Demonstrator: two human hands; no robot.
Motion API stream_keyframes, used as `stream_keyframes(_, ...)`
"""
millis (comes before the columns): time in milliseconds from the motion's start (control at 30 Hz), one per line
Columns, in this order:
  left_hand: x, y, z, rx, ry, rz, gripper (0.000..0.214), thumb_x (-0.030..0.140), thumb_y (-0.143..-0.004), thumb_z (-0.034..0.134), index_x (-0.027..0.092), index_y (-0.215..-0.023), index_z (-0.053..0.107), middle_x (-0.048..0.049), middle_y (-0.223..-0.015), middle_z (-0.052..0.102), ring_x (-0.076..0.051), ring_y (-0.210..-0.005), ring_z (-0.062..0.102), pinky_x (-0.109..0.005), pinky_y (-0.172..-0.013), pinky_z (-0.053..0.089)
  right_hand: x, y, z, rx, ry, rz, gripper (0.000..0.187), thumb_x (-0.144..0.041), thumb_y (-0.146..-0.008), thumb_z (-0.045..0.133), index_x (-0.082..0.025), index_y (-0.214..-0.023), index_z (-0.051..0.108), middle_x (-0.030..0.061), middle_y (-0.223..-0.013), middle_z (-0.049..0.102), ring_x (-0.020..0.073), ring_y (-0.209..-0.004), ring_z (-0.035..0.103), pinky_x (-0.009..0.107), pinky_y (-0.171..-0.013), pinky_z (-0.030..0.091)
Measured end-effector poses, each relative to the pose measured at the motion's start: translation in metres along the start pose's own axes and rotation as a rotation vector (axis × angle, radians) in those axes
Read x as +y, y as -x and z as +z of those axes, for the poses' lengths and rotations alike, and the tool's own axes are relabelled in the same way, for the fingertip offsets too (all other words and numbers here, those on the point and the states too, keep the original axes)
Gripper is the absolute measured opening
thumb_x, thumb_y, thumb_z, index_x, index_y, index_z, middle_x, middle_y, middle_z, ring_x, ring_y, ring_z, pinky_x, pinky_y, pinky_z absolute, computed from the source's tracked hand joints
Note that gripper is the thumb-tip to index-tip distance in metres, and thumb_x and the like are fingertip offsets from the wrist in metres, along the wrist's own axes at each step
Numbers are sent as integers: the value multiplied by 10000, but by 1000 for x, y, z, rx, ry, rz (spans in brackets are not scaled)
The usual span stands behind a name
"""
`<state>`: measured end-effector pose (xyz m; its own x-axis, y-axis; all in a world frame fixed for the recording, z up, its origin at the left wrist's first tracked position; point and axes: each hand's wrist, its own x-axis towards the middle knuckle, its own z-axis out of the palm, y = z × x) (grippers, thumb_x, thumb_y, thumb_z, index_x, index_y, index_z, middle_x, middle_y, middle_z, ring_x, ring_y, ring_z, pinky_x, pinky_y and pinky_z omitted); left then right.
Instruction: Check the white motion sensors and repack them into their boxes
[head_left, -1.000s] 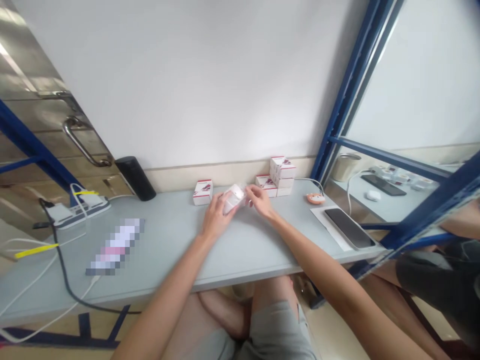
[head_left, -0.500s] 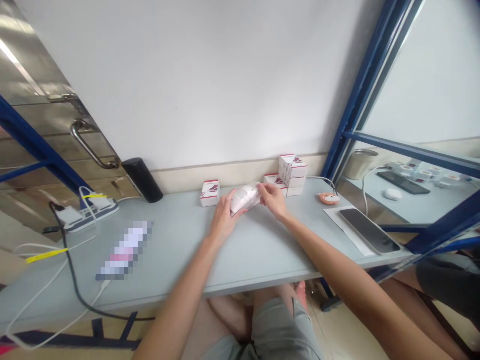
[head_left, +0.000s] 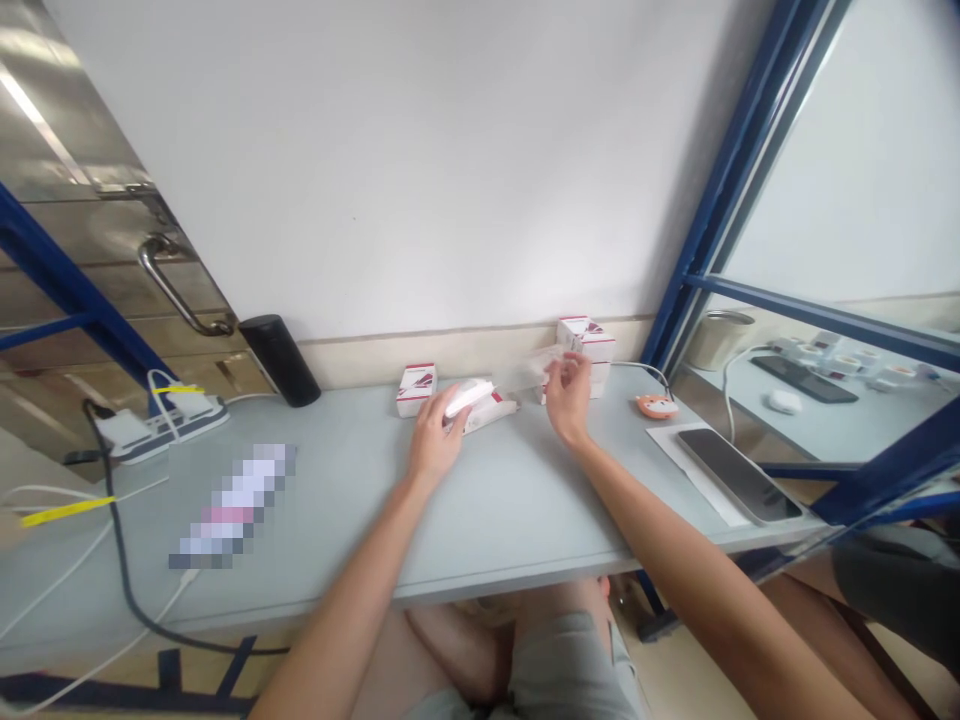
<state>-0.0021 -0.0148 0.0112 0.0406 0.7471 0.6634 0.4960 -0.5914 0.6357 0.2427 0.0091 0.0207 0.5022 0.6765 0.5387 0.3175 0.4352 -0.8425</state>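
My left hand (head_left: 433, 437) grips a glossy white oval case (head_left: 466, 398) just above the grey table (head_left: 495, 510). My right hand (head_left: 568, 396) pinches a thin sheet of clear plastic film (head_left: 529, 368), which hangs apart from the case. Beneath the case lies a white box with red markings (head_left: 489, 413). A matching box (head_left: 417, 390) stands left of my left hand. Behind my right hand rises a stack of similar boxes (head_left: 586, 340), partly hidden by the film and fingers.
A black cylinder (head_left: 279, 360) and a power strip with cables (head_left: 159, 428) stand at the left, near a pixelated item (head_left: 232, 506). At the right lie an orange fox-shaped object (head_left: 657, 406) and a black phone (head_left: 727, 475) on white paper. A blue metal frame (head_left: 739, 180) rises beyond them.
My hands have drawn apart, and the clear film now hangs from my right hand, separate from the white case in my left. The view has shifted slightly.
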Motion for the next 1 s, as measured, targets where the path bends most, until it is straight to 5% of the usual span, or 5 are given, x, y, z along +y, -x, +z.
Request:
stream_keyframes(133,2,-4,-5,125,112,-84,436,446,-972,678,242,-1358,686,-105,-1415,688,-295,-1386,579,-477,-1233,401,1,-4,-4,-1,84,-70,318,-435,-1035,435,-223,-1261,506,131,-1166,661,220,-865,655,387,-797,548)
stream_keyframes(300,8,-8,-8,231,339,-251,531,561,-929,707,241,-1351,671,-123,-1426,668,-318,-1344,619,-477,-1160,493,2,1,-3,-261,181,-200,260,-282,-917,571,-242,-1154,671,120,-1251,704,304,-1140,655,504,-1041,506)
stream_keyframes(500,14,-17,-17,65,637,-375,511,592,-919,647,247,-1283,552,-128,-1257,723,-289,-974,783,-504,-872,642,-12,13,2,-472,180,-287,479,-311,-912,637,-252,-1387,667,94,-1500,629,322,-1425,518,536,-1246,347)
stream_keyframes(733,32,-4,-18,-206,508,-227,384,441,-875,706,270,-1145,493,-26,-1000,698,-221,-808,718,-376,-739,585,-39,24,2,-500,58,-231,405,-522,-1044,494,-249,-1064,793,91,-1096,763,296,-1117,627,485,-1102,431)
stream_keyframes(1000,49,20,5,-217,150,32,433,260,-744,807,264,-1094,551,-72,-1235,521,-251,-1095,608,-375,-890,526,-37,30,7,-604,-149,54,598,-637,-1042,392,-204,-1209,769,53,-919,723,188,-745,597,306,-674,489)
